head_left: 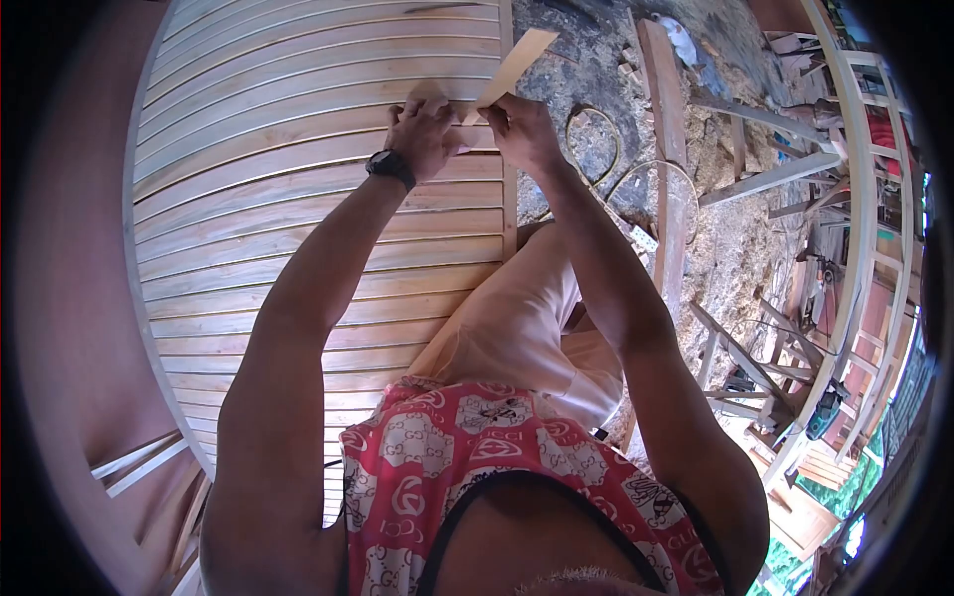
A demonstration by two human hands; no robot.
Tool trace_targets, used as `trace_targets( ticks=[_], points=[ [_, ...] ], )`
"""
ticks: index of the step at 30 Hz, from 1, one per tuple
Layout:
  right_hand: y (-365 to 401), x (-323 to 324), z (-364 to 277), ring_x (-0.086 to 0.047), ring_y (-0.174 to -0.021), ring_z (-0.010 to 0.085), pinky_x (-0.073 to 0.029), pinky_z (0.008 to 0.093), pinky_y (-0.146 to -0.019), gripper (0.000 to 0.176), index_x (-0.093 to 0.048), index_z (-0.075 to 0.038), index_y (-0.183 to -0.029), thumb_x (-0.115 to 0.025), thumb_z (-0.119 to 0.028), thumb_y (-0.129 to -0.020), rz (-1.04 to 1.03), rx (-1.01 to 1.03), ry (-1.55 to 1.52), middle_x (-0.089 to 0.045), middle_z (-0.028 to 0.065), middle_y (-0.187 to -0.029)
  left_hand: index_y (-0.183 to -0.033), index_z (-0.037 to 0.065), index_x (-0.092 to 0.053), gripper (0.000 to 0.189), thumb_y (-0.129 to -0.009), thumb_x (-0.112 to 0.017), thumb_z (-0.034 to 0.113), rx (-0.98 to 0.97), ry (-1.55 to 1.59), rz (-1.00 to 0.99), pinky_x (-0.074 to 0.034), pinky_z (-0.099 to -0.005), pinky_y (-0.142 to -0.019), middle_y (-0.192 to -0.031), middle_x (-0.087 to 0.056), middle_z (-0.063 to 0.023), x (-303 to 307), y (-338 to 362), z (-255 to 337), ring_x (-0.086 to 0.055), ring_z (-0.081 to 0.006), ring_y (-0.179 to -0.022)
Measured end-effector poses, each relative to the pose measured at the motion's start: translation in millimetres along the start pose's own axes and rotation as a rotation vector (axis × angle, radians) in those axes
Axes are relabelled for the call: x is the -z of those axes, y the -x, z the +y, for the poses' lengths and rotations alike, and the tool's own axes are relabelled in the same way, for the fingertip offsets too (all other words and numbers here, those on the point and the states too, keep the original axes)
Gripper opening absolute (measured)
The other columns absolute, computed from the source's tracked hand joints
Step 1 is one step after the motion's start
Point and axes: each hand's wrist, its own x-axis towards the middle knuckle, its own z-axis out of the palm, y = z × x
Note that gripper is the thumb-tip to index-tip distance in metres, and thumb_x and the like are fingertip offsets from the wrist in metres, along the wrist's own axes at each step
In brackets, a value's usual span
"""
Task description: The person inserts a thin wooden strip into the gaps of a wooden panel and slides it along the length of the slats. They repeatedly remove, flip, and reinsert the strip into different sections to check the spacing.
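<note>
A large panel of pale wooden slats lies under my arms. My right hand is closed with thumb and fingertips pinching the lower end of a flat tan strip. The strip slants up and away past the panel's right edge; its material is unclear. Just to the left, my left hand rests on the slats with bent fingers spread, close to the pinched end of the strip. A black watch is on that wrist.
Along the right runs a long wooden beam over ground strewn with shavings. A looped cable and a white power strip lie near my right forearm. Wooden frames stand farther right, with a green power tool among them.
</note>
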Motion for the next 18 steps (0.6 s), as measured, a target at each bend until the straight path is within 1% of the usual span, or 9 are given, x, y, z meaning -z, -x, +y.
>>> trace_targets(
  ticks=[2, 4, 5, 11, 13, 15, 16, 17, 18],
  points=[
    [-1, 0, -1, -0.078, -0.083, 0.0311, -0.058, 0.0377, -0.069, 0.014, -0.074, -0.008, -0.109, -0.073, -0.006, -0.095, -0.002, -0.017, 0.005, -0.076, 0.0180, -0.091, -0.130, 0.016, -0.069, 0.052, -0.087, -0.079, 0.043, 0.009, 0.002, 0.006, -0.036, -0.0622, -0.105, -0.143, -0.054, -0.0031, -2, 0, 0, -0.047, -0.0319, -0.135],
    [-2, 1, -2, -0.078, -0.084, 0.0312, -0.058, 0.0378, -0.069, 0.014, -0.074, -0.008, -0.109, -0.073, -0.007, -0.095, -0.007, -0.021, 0.010, -0.076, 0.0180, -0.091, -0.125, 0.020, -0.069, 0.050, -0.082, -0.085, 0.040, 0.019, 0.062, 0.105, -0.036, -0.0610, -0.104, -0.136, -0.060, -0.0026, -9, 1, 1, -0.052, -0.0331, -0.132],
    [-2, 1, -2, -0.078, -0.084, 0.0312, -0.057, 0.0379, -0.069, 0.013, -0.075, -0.008, -0.109, -0.072, -0.007, -0.096, -0.013, -0.028, 0.017, -0.076, 0.0181, -0.091, -0.125, 0.020, -0.069, 0.050, -0.082, -0.085, 0.040, 0.019, 0.062, 0.105, -0.036, -0.0610, -0.104, -0.136, -0.060, -0.0026, -10, 1, 1, -0.052, -0.0331, -0.132],
    [-2, 1, -2, -0.078, -0.084, 0.0315, -0.058, 0.0384, -0.069, 0.012, -0.075, -0.008, -0.109, -0.071, -0.009, -0.097, -0.018, -0.002, 0.009, -0.076, 0.0180, -0.091, -0.128, 0.017, -0.069, 0.052, -0.083, -0.084, 0.038, 0.010, 0.057, 0.098, -0.038, -0.0555, -0.111, -0.141, -0.060, -0.0059, -10, 4, 2, -0.052, -0.0327, -0.132],
    [-3, 2, -4, -0.078, -0.084, 0.0322, -0.058, 0.0386, -0.069, 0.013, -0.075, -0.008, -0.108, -0.070, -0.009, -0.097, -0.027, -0.011, 0.037, -0.076, 0.0180, -0.091, -0.127, 0.014, -0.069, 0.051, -0.084, -0.084, 0.036, 0.011, 0.052, 0.149, -0.040, -0.0538, -0.113, -0.145, -0.059, -0.0087, -13, 5, 3, -0.052, -0.0344, -0.134],
    [-3, 1, 0, -0.078, -0.084, 0.0329, -0.058, 0.0388, -0.069, 0.013, -0.075, -0.008, -0.108, -0.070, -0.010, -0.097, -0.033, -0.022, 0.064, -0.076, 0.0180, -0.090, -0.127, 0.014, -0.070, 0.050, -0.083, -0.084, 0.034, -0.005, 0.074, 0.200, -0.043, -0.0518, -0.112, -0.143, -0.061, -0.0091, -21, 5, 0, -0.054, -0.0347, -0.133],
    [-4, -1, 1, -0.075, -0.082, 0.0365, -0.058, 0.0431, -0.068, 0.013, -0.074, -0.010, -0.107, -0.070, -0.013, -0.096, -0.016, -0.017, 0.038, -0.075, 0.0177, -0.089, -0.126, 0.013, -0.070, 0.050, -0.083, -0.085, 0.031, -0.019, 0.096, 0.250, -0.045, -0.0499, -0.111, -0.142, -0.063, -0.0096, -25, 6, -1, -0.055, -0.0350, -0.132],
    [-5, -1, -2, -0.072, -0.080, 0.0401, -0.058, 0.0473, -0.066, 0.012, -0.074, -0.013, -0.106, -0.071, -0.016, -0.095, 0.000, -0.013, 0.013, -0.073, 0.0174, -0.087, -0.126, 0.013, -0.070, 0.050, -0.083, -0.085, 0.031, -0.021, 0.096, 0.251, -0.045, -0.0499, -0.111, -0.142, -0.063, -0.0096, -29, 7, -1, -0.055, -0.0350, -0.132],
    [-5, -1, -4, -0.072, -0.080, 0.0401, -0.058, 0.0473, -0.066, 0.012, -0.074, -0.013, -0.106, -0.071, -0.016, -0.095, 0.002, -0.014, 0.014, -0.073, 0.0174, -0.087, -0.123, 0.013, -0.071, 0.046, -0.082, -0.085, 0.029, -0.005, 0.127, 0.301, -0.048, -0.0482, -0.110, -0.138, -0.065, -0.0090, -33, 8, -1, -0.056, -0.0347, -0.131]
  ],
)
